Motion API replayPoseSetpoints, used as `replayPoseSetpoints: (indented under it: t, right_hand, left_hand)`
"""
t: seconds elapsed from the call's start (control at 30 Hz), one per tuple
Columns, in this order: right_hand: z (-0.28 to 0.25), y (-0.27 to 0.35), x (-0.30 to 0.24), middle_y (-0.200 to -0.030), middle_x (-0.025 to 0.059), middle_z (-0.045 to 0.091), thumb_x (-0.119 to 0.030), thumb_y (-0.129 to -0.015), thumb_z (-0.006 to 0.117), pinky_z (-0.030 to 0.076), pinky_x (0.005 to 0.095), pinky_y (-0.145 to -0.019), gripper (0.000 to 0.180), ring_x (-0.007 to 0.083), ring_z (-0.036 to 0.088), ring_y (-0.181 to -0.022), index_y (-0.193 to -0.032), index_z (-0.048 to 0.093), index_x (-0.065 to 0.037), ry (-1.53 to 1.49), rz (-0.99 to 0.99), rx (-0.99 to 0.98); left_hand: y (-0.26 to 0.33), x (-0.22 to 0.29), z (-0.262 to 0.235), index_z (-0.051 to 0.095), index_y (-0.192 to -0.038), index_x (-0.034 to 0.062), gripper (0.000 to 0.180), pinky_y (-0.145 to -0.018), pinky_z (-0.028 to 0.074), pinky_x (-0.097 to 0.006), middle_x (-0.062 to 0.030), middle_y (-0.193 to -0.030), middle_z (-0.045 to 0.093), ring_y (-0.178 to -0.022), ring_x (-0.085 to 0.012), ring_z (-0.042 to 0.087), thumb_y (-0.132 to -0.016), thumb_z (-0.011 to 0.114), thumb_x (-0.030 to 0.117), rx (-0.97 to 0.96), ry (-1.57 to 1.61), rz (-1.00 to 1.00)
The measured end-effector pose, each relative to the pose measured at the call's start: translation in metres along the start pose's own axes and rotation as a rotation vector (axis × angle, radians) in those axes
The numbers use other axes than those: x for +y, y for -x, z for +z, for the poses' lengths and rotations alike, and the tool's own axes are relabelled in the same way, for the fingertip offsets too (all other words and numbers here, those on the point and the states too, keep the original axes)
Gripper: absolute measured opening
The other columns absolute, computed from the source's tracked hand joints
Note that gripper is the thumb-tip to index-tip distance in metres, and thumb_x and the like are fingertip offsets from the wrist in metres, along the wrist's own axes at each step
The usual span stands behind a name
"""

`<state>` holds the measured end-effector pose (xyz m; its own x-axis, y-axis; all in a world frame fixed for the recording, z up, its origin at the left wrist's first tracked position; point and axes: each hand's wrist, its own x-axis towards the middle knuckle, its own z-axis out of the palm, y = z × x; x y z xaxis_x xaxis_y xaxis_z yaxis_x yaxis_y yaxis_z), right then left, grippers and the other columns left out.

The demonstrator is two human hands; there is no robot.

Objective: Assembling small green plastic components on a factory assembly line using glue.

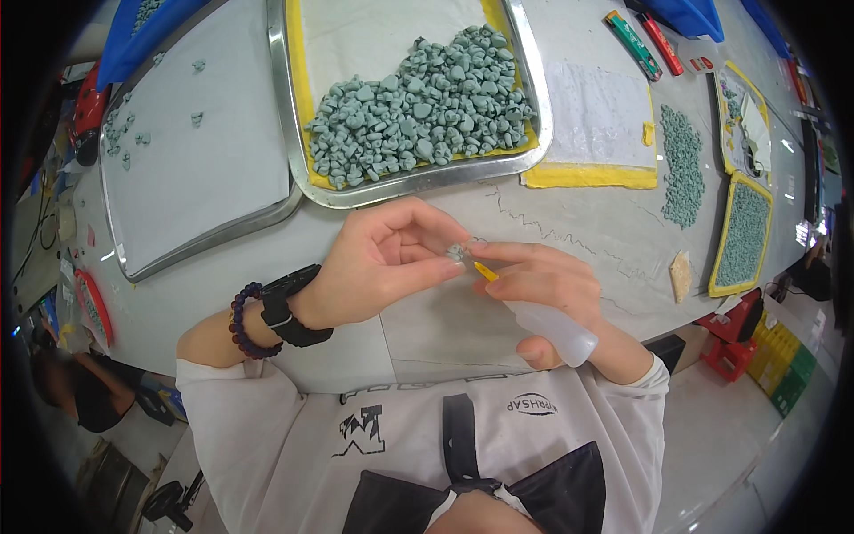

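Between the thumb and forefinger of my left hand [374,262] is pinched a small grey-green piece [457,253]. My right hand [551,283] is wrapped round a translucent white squeeze bottle [559,333]. Its yellow tip [485,271] points at the piece, and my right forefinger reaches up beside it; whether the tip touches cannot be made out. Just beyond my hands a metal tray [414,190], lined with yellow-edged cloth, bears a heap of similar grey-green pieces [422,102].
A second tray [205,200], covered in white, holds a few pieces at the left. On the right lie a yellow-edged cloth [587,175], a loose pile of small green pieces [682,165] and a filled yellow-rimmed tray [731,283]. Farther back are green [633,46] and red boxes [661,43].
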<state>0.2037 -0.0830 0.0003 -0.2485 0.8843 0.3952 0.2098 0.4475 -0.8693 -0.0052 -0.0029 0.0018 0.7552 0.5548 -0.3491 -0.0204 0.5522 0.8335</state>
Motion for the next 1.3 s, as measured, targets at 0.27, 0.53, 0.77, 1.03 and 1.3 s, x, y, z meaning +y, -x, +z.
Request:
replayPoseSetpoints:
  t: [0.27, 0.53, 0.77, 1.03, 1.3]
  right_hand:
    - [-0.020, 0.001, -0.005, -0.085, 0.0133, 0.066, -0.041, -0.088, 0.057, 0.054, 0.0393, -0.065, 0.041, 0.0356, 0.066, -0.090, -0.096, 0.060, -0.001, 0.063, -0.066, 0.010]
    - [-0.054, 0.014, 0.010, -0.098, 0.0094, 0.060, -0.011, -0.064, 0.070, 0.046, 0.0396, -0.082, 0.034, 0.0297, 0.056, -0.100, -0.097, 0.065, -0.007, 0.932, -0.089, -0.138]
    - [-0.143, 0.044, 0.011, -0.088, 0.0055, 0.053, -0.002, -0.068, 0.071, 0.036, 0.0356, -0.081, 0.019, 0.0232, 0.046, -0.089, -0.085, 0.069, -0.009, 1.191, 0.355, 0.389]
    - [-0.133, 0.014, 0.002, -0.085, 0.0062, 0.054, -0.003, -0.069, 0.072, 0.039, 0.0374, -0.081, 0.016, 0.0235, 0.050, -0.086, -0.082, 0.066, -0.007, 1.257, 0.187, 0.253]
    - [-0.013, -0.027, -0.025, -0.086, 0.0023, 0.056, -0.010, -0.058, 0.066, 0.040, 0.0455, -0.091, 0.025, 0.0216, 0.054, -0.083, -0.083, 0.065, -0.011, 0.775, -0.109, -0.102]
  left_hand:
    - [-0.001, 0.002, -0.002, 0.054, -0.106, -0.0041, 0.028, -0.086, 0.051, -0.028, -0.0097, -0.105, 0.057, -0.098, -0.0145, 0.059, -0.080, 0.061, -0.011, 0.021, -0.003, -0.024]
    - [0.001, -0.003, -0.004, 0.055, -0.106, -0.0038, 0.029, -0.080, 0.050, -0.023, -0.0080, -0.104, 0.059, -0.092, -0.0099, 0.058, -0.079, 0.062, -0.012, 0.032, -0.032, 0.027]
    - [-0.004, -0.003, 0.004, 0.055, -0.105, -0.0037, 0.027, -0.079, 0.049, -0.023, -0.0080, -0.103, 0.059, -0.091, -0.0097, 0.058, -0.080, 0.061, -0.012, -0.004, -0.028, 0.020]
    - [0.000, -0.004, 0.001, 0.056, -0.107, -0.0031, 0.029, -0.079, 0.049, -0.022, -0.0076, -0.103, 0.059, -0.090, -0.0090, 0.058, -0.080, 0.062, -0.010, 0.013, -0.029, 0.008]
    - [0.002, 0.003, -0.001, 0.056, -0.120, -0.0039, 0.043, -0.077, 0.049, -0.023, -0.0079, -0.103, 0.057, -0.091, -0.0105, 0.057, -0.078, 0.063, -0.011, -0.161, -0.244, 0.078]
